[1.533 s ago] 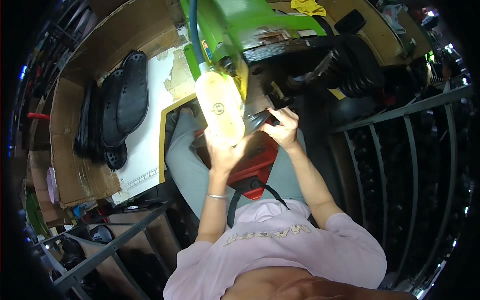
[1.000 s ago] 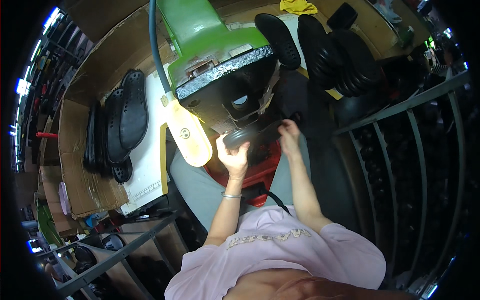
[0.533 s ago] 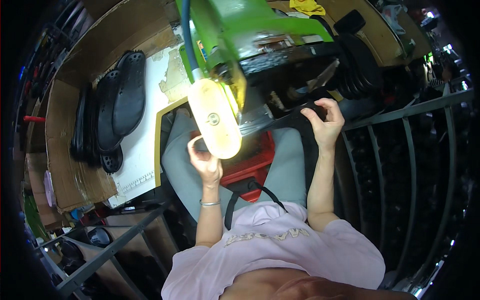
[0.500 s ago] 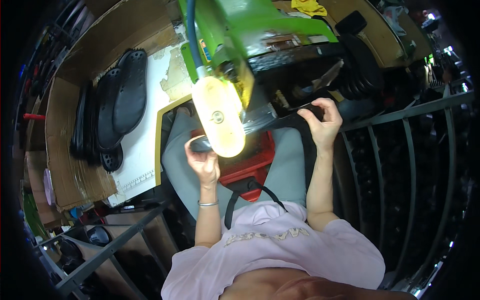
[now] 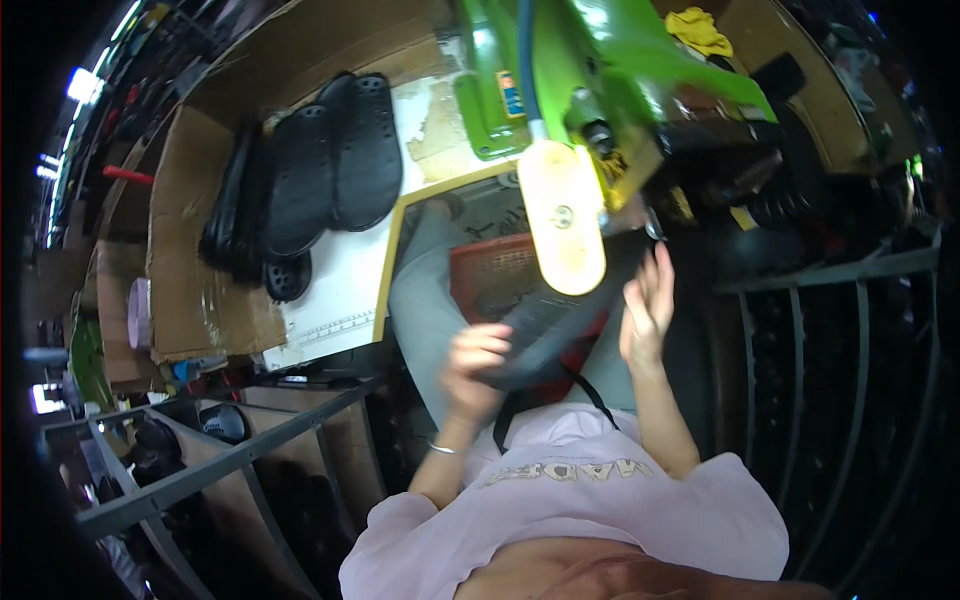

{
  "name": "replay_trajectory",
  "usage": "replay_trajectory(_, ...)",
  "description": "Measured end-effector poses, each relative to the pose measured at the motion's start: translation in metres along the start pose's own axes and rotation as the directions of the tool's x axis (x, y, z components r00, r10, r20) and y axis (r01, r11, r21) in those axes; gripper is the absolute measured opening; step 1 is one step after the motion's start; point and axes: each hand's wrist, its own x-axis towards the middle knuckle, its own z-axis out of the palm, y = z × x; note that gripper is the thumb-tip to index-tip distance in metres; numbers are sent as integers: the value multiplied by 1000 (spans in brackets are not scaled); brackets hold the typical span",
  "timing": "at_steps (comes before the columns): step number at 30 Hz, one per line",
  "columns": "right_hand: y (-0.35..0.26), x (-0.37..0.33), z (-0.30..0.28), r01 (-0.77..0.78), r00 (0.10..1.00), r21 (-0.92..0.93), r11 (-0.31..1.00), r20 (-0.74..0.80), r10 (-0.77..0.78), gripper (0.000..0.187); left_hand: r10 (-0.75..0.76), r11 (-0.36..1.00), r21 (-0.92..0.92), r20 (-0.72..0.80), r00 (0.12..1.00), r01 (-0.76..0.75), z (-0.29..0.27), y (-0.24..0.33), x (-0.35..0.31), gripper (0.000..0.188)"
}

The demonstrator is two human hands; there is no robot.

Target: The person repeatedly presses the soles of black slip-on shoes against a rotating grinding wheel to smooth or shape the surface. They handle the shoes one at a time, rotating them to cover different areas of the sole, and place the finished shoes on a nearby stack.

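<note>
A black shoe sole (image 5: 560, 345), smeared by motion, slants across my lap below the lit lamp head. My left hand (image 5: 474, 368), also blurred, grips its near-left end with the fingers curled over the edge. At the other end, my right hand (image 5: 648, 305) has its fingers stretched out and pointing away from me. The sole's far end lies close to those fingers; whether they touch is too blurred to tell. The bright yellow-white lamp (image 5: 563, 225) hides part of what is behind it. A green machine (image 5: 640, 70) stands just beyond.
Black soles (image 5: 365, 150) stand in a cardboard box (image 5: 175, 240) on the left, over a white board (image 5: 335, 300) with a yellow edge. A red crate (image 5: 490, 262) sits between my legs. Metal rails (image 5: 250, 455) flank me, and a yellow cloth (image 5: 700, 32) lies at the back right.
The view has shifted, so the bench appears further right. My left hand has swung the sole nearer to my body. The fingers of my right hand have straightened from a pinch.
</note>
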Motion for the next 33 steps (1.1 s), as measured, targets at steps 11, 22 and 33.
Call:
replay_trajectory(11, -101, 52, -53, 77, 981, -311, 947, 194, -16, 72, 87, 544, 833, 61, 994, -99, 11, -24, 119, 39)
replay_trajectory(22, -58, 312, -3, 168, 982, -977, 130, 154, -110, 61, 82, 149, 964, 208, 975, -219, -117, -132, 116, 49)
replay_trajectory(33, -20, 254, -16, 604, 603, -790, 107, 365, -709, 31, -230, 732, 638, -100, 968, 239, -114, 17, 16, 21)
